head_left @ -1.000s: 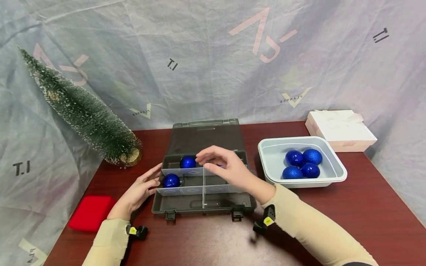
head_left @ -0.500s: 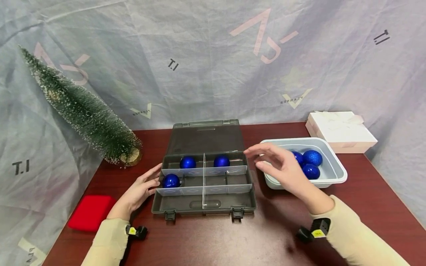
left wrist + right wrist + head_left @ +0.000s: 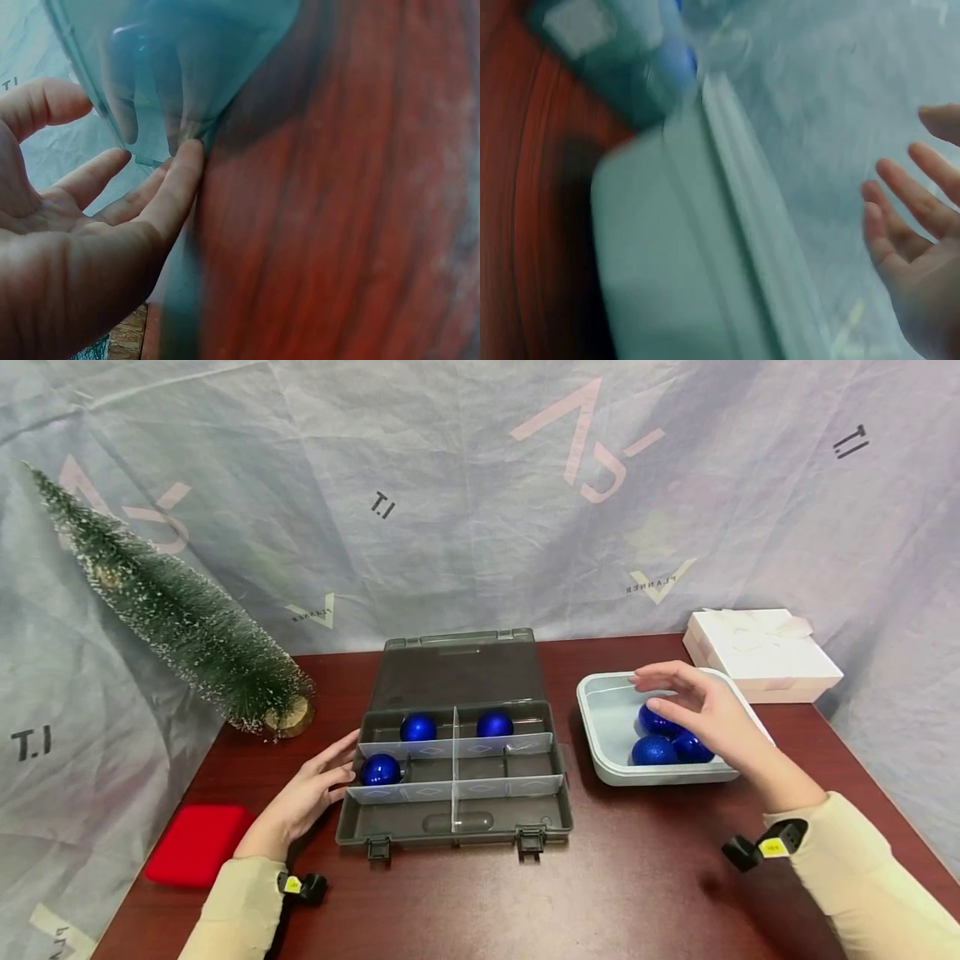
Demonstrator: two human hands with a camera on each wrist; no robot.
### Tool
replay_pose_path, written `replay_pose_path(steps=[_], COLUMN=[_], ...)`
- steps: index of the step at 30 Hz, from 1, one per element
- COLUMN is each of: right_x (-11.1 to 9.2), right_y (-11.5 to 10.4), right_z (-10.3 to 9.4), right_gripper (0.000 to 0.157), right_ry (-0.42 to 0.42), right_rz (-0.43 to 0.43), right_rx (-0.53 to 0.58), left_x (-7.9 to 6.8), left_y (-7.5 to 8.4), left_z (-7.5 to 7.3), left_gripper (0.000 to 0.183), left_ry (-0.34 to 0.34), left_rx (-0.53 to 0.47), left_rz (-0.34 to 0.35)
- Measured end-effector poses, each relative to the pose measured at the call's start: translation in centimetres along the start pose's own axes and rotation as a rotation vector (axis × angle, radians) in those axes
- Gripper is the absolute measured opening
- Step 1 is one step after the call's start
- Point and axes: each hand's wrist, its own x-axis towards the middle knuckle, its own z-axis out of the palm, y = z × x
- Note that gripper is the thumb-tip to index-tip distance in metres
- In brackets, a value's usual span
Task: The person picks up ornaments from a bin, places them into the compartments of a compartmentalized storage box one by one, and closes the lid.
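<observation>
A smoky see-through compartment box (image 3: pixel 510 787) lies with its lid raised back. Two blue baubles (image 3: pixel 418 727) sit in its back row, one on each side of the middle divider. Another shiny blue bauble (image 3: pixel 381 769) sits in the left middle compartment. My left hand (image 3: pixel 303 797) rests its fingertips against the box's left side; the left wrist view shows those fingers (image 3: pixel 176 184) at the clear wall. Over the pale plastic tub (image 3: pixel 600 768) hovers my right hand (image 3: pixel 708 714), fingers loosely bent and holding nothing. Blue baubles (image 3: pixel 654 750) lie below it, partly hidden by the hand.
A small frosted Christmas tree (image 3: pixel 187 618) leans at the left on a wooden base. A red object (image 3: pixel 198 845) lies beside my left forearm. Behind the tub, at the back right, is a white gift box (image 3: pixel 761 652) with a bow.
My right hand has moved right, from the box's back row to above the tub. A blue bauble now shows in the back right compartment. The left hand stays at the box.
</observation>
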Motion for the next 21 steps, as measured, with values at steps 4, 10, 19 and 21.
replay_pose_path(steps=[4, 10, 19, 21], right_x=[-0.3, -0.2, -0.3, -0.3], right_y=[2.6, 4.6, 6.0, 6.1], right_z=[-1.6, -2.7, -2.9, -2.9], right_gripper=[0.035, 0.033, 0.041, 0.043], right_ry=[-0.164, -0.386, -0.562, -0.578], right_rz=[0.044, 0.022, -0.022, -0.037], right_rx=[-0.100, -0.162, -0.188, -0.223], left_x=[0.0, -0.2, -0.2, -0.2], left_y=[0.1, 0.1, 0.3, 0.3], left_z=[0.0, -0.1, 0.0, 0.1], left_gripper=[0.071, 0.071, 0.071, 0.072], left_ry=[-0.002, 0.003, 0.004, 0.006], left_rx=[0.002, 0.016, 0.016, 0.012], left_rz=[-0.001, -0.005, -0.015, -0.016])
